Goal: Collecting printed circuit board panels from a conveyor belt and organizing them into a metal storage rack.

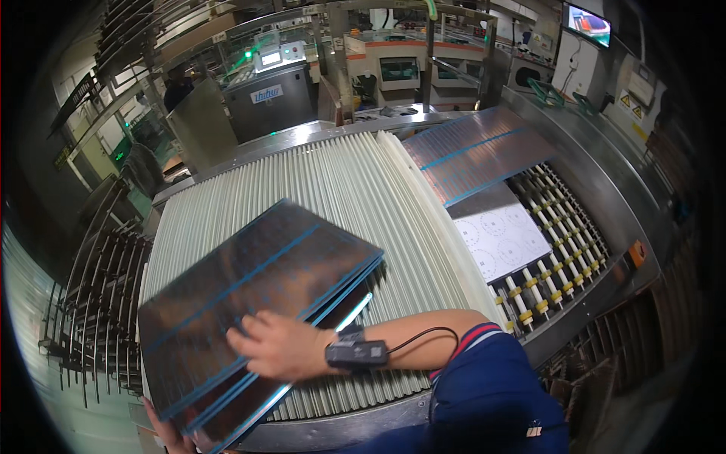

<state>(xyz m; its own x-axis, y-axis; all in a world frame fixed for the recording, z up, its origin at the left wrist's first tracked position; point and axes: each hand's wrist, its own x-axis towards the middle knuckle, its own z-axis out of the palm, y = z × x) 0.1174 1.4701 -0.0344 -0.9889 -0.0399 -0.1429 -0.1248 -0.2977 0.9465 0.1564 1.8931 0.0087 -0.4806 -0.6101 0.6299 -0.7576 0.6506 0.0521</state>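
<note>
A fanned stack of dark, copper-toned flat panels [249, 257] with blue edges and blue centre strips lies tilted across the ribbed pale rollers [318, 166]. My right hand [280, 346] reaches over the near long edge of the top panel. Its fingers are bent on the upper face, while the thumb is hidden. At the lower left, my left hand [168, 433] grips the near left corner of the stack, partly covered by it. Gaps show between the panels along the near edge, where a lower panel [344, 314] has a shiny rim.
To the right, another copper-toned panel [480, 151] and a white sheet with printed circles [503, 238] lie over a conveyor of yellow-ringed rollers [563, 250]. Metal rods of a rack [102, 303] stick out at left. A grey machine cabinet [272, 102] stands beyond the rollers.
</note>
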